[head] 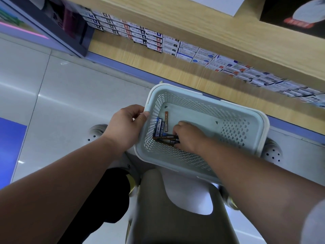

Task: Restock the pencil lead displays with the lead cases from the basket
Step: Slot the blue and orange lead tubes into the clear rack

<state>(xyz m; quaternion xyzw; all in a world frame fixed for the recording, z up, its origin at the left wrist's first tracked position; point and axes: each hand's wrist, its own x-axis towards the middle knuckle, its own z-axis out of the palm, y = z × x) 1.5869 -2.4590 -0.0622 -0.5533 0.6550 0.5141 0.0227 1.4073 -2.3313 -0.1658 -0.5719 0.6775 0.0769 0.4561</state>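
A pale perforated plastic basket (246, 113) is tilted in front of me over a grey stool. My left hand (125, 127) grips its left rim, thumb over the edge. Several slim lead cases (161, 126), blue and brown, lie in the basket's lower left corner. My right hand (189, 136) reaches down inside the basket, its fingers curled round a few of the cases at the bottom. Rows of boxed pencil lead displays (186, 50) run diagonally along the wooden shelf above the basket.
A grey stool (168, 208) stands under the basket. The wooden shelf (158, 67) has a blue front edge close to the basket's far rim. A dark poster (295, 14) hangs at the top right. Glossy white floor tiles lie to the left.
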